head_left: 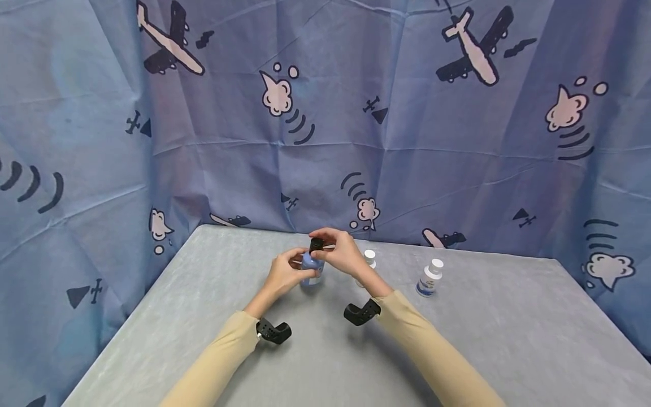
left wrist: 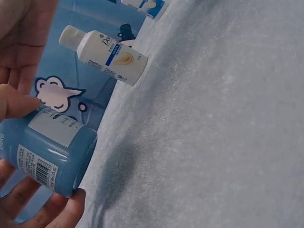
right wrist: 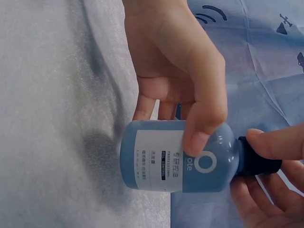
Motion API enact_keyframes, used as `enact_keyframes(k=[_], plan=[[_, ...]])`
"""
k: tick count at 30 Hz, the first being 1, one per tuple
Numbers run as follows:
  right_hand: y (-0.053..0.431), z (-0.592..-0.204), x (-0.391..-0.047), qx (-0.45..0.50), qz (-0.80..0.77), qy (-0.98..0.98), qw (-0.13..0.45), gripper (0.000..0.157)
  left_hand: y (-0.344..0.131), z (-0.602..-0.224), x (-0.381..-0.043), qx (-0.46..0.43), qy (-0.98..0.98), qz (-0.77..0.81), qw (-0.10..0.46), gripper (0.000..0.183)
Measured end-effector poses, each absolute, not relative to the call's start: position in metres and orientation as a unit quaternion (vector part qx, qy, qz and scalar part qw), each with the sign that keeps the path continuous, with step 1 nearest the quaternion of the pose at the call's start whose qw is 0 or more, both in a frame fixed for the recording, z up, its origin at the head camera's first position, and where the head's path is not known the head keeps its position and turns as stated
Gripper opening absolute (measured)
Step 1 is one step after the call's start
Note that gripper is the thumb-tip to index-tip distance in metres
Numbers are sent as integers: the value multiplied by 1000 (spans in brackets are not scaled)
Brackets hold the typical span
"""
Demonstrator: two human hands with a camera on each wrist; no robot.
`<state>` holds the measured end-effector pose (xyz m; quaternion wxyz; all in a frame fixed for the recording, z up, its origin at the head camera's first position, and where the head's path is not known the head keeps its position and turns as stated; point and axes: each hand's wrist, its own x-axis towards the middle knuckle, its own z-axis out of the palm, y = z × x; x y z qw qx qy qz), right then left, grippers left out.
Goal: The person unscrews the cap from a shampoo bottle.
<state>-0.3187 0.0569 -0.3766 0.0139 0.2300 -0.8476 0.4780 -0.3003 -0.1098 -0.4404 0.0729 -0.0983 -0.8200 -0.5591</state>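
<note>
Plainly, both hands are on the blue bottle: the fingers of the left hand curl round its body, thumb pressed on one side, while those of the right hand pinch its black cap from above. The blue bottle stands close to upright, cap uppermost, though I cannot tell whether its base touches the bench. On its body are a white front label with printed text and, on another side, a barcode sticker. Just right of the blue bottle, partly hidden by the right forearm in the head view, is the nearer white bottle; farther right of it stands another white bottle, upright, with blue near its base. Both have white caps. On the near side of the blue bottle, each wrist carries a black mount, and pale yellow sleeves cover the forearms. Behind the blue bottle hangs a blue curtain printed with aeroplanes and puffs of cloud.
</note>
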Motion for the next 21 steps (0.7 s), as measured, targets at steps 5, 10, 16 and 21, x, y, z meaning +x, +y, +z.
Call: enact_keyframes(k=[5, 10, 16, 21], plan=[[59, -382, -321, 257, 496, -829, -4, 39, -109, -442, -300, -97, -820, -560, 69, 51], [58, -388, -321, 278, 526, -803, -21, 42, -106, -445, -298, -71, -823, -559, 75, 54], [54, -386, -319, 204, 529, -824, 20, 46, -101, -443, -300, -49, -825, -552, 107, 53], [49, -385, -317, 134, 512, -848, 42, 46, -98, -444, -301, -36, -837, -528, 138, 49]])
